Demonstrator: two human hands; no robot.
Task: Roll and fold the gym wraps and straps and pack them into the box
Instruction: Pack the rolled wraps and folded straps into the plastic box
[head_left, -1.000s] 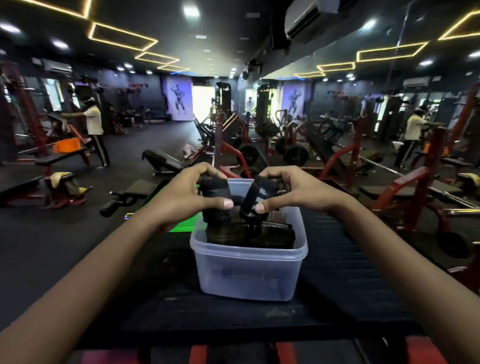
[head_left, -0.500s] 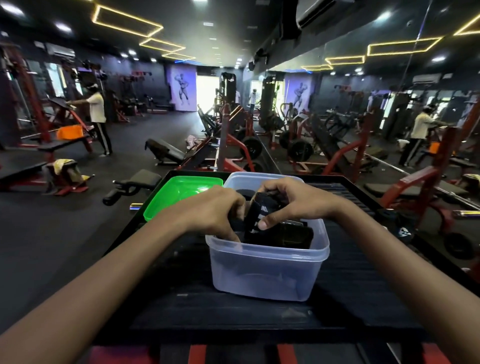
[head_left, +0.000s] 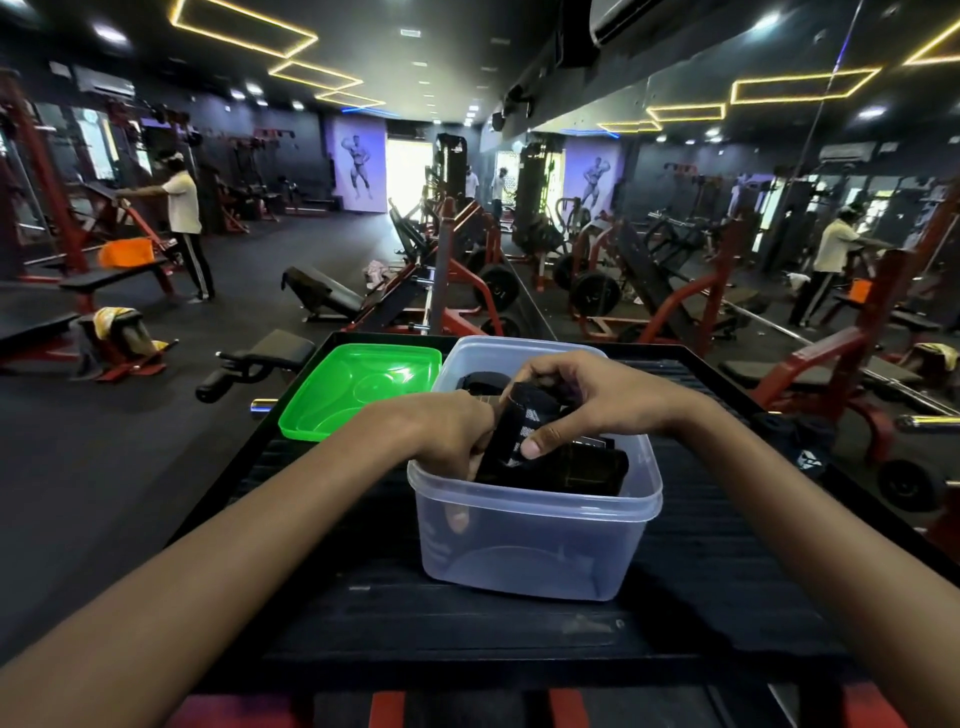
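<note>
A clear plastic box stands on a black ribbed bench top. Folded and rolled black wraps lie inside it. My right hand reaches in from above and grips a rolled black wrap with white marks, tilted against the pile. My left hand is sunk into the box's left side. Its fingers run down between the wall and a second black roll, and one fingertip shows through the plastic. That roll is mostly hidden.
The green lid lies upside down just left of the box. Another black strap item sits on the bench top at the right. Red gym machines, benches and a mirror wall surround the area. A person stands far left.
Both hands have come down from above the rim into the box, carrying their black rolls. The left hand went deepest. The view tipped down, showing the green lid.
</note>
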